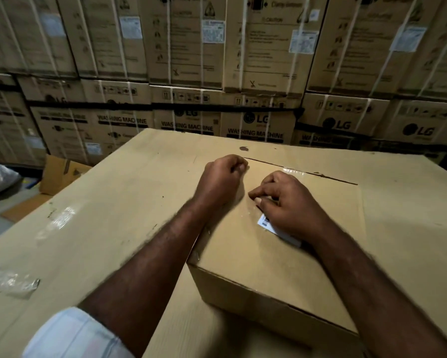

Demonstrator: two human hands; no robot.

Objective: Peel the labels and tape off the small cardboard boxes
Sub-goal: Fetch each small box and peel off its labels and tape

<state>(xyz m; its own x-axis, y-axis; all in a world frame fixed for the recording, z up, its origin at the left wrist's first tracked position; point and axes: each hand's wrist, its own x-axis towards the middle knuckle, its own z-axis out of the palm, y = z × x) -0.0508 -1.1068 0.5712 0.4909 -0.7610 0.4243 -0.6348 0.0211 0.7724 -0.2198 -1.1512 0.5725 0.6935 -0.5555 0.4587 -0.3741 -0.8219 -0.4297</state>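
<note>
A small cardboard box [245, 257] lies on a large cardboard surface [108, 208] in front of me. My left hand [221, 180] rests on the box's far left corner with its fingers curled into a fist; whether it holds anything I cannot tell. My right hand [282, 202] lies on the box top, fingers bent, fingertips pressed against the cardboard near the upper edge of a white barcode label [267, 224]. The label is partly hidden under that hand. A strip of clear tape [293, 172] glints along the box's far edge.
Crumpled clear tape [10, 282] lies at the left edge of the large surface, and more shiny tape [59, 218] sticks to it further in. Stacked washing-machine cartons [217, 73] fill the background. A smaller open carton [62, 174] stands on the floor at the left.
</note>
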